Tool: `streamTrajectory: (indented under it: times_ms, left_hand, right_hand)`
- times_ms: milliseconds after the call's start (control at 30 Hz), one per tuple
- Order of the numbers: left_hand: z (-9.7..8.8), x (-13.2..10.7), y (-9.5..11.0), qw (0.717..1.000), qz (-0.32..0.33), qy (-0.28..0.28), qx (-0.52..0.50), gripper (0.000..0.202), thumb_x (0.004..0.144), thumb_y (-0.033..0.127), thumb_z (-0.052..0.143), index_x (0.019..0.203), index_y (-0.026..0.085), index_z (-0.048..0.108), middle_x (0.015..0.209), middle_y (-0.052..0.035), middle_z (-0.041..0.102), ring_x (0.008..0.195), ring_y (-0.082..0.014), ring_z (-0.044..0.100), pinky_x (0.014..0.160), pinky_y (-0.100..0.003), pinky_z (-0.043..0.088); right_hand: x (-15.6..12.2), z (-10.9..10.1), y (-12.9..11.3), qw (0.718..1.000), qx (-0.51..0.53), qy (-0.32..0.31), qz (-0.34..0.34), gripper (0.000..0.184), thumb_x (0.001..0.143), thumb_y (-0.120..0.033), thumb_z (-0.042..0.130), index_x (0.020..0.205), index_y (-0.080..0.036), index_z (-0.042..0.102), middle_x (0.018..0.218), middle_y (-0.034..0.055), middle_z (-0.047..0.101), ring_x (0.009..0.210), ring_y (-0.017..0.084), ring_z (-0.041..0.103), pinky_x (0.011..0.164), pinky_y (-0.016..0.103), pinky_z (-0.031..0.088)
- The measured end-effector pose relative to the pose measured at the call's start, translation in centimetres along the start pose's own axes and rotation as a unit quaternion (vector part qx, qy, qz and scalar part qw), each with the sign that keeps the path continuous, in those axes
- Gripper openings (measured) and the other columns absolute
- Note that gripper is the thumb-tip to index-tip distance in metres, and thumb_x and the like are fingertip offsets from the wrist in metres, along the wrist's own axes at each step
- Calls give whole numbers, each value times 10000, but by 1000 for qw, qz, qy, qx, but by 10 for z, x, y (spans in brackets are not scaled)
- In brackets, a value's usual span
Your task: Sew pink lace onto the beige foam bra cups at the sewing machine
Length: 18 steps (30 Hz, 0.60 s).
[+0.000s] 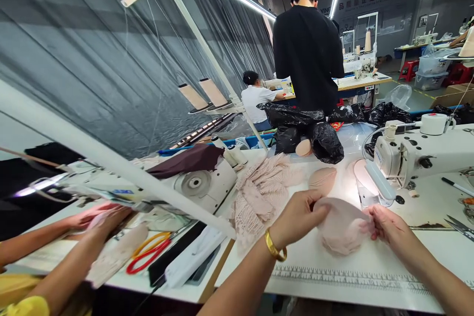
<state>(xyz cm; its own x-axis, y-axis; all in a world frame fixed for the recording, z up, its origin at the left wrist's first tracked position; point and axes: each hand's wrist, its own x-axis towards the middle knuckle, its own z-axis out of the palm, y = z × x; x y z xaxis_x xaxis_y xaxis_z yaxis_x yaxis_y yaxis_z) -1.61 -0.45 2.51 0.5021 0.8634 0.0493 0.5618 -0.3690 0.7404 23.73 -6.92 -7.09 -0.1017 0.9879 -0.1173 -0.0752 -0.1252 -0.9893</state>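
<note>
My left hand [296, 217], with a gold bangle at the wrist, pinches the left edge of a pale pink padded cup piece [342, 227] lying on the white table [370, 266]. The right edge of the same piece is gripped by my right hand [385, 224]. Both hands are closed on it, just in front of the white sewing machine [418, 150]. Another cup piece [323, 179] lies just behind, and a heap of pink lace fabric [261, 192] is spread to the left.
A co-worker's hands [103, 222] at the left work pink fabric at another sewing machine [200, 185]. Black plastic bags [307, 128] sit at the table's far edge. A person in black [307, 49] stands behind. Scissors [459, 227] lie at the right.
</note>
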Motion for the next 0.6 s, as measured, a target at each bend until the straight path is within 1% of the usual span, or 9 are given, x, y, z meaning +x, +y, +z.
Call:
streamTrajectory:
  times_ms: [100, 233, 300, 367, 400, 433, 500, 533, 600]
  left_hand:
    - [19, -15, 4, 997, -48, -29, -45, 195, 848, 291, 541, 696, 173, 572, 653, 34, 493, 640, -126, 477, 563, -231, 340]
    - [31, -13, 7, 995, -51, -25, 81, 170, 844, 281, 572, 708, 179, 572, 691, 12, 566, 699, -169, 552, 652, -275, 413]
    - [31, -5, 10, 992, 23, -34, 120, 220, 834, 335, 668, 973, 164, 673, 1008, -76, 708, 970, -263, 642, 879, -363, 491]
    - [30, 7, 13, 983, 127, -72, 111, 577, 796, 404, 766, 1294, 160, 607, 1373, -162, 629, 1256, -342, 572, 1093, -456, 422]
    - [29, 14, 14, 976, 161, -110, 98, 675, 779, 424, 794, 1363, 175, 565, 1423, -162, 602, 1293, -345, 555, 1118, -464, 407]
    - [28, 21, 14, 968, 171, -161, 85, 674, 771, 426, 805, 1358, 196, 565, 1370, -136, 640, 1241, -325, 593, 1081, -443, 441]
    - [27, 32, 12, 959, 134, -241, 70, 434, 780, 368, 791, 1156, 214, 638, 1023, -34, 724, 934, -231, 670, 857, -327, 515]
    - [27, 36, 10, 960, 108, -250, 68, 294, 790, 320, 771, 1030, 211, 640, 856, 14, 686, 786, -180, 641, 736, -269, 491]
    - [26, 36, 7, 973, 94, -192, 83, 148, 800, 211, 709, 888, 201, 590, 709, 56, 592, 640, -124, 550, 604, -221, 402]
  right_hand:
    - [-2, -1, 0, 999, -27, -9, -19, 616, 981, -761, 446, 1084, -203, 685, 896, 68, 723, 810, 226, 627, 802, 373, 511]
    - [-5, 3, 1, 993, -101, -2, -57, 432, 950, -652, 607, 974, -224, 657, 844, 29, 682, 825, 225, 618, 774, 343, 478]
    - [-9, 5, -1, 989, -125, -13, -74, 385, 965, -609, 598, 909, -230, 638, 791, 8, 640, 787, 211, 592, 736, 329, 459]
    - [-14, 6, -5, 978, -178, -32, -102, 335, 1001, -541, 557, 882, -236, 628, 763, -9, 598, 741, 189, 556, 697, 314, 439]
    - [-16, 5, -9, 970, -211, -38, -118, 313, 1016, -507, 539, 882, -240, 631, 756, -14, 585, 726, 181, 545, 680, 307, 433]
    - [-19, 4, -13, 960, -243, -41, -135, 294, 1025, -480, 527, 889, -244, 638, 751, -17, 579, 715, 176, 539, 663, 300, 433]
    - [-23, -1, -22, 940, -294, -27, -171, 254, 1031, -436, 529, 901, -253, 648, 750, -17, 588, 700, 170, 545, 635, 285, 449]
    - [-24, -3, -26, 930, -313, -7, -193, 229, 1030, -414, 534, 908, -257, 647, 755, -15, 597, 696, 170, 554, 619, 277, 460]
    - [-25, -7, -33, 908, -340, 37, -244, 171, 1029, -350, 536, 911, -265, 625, 778, -9, 611, 687, 166, 566, 594, 264, 478]
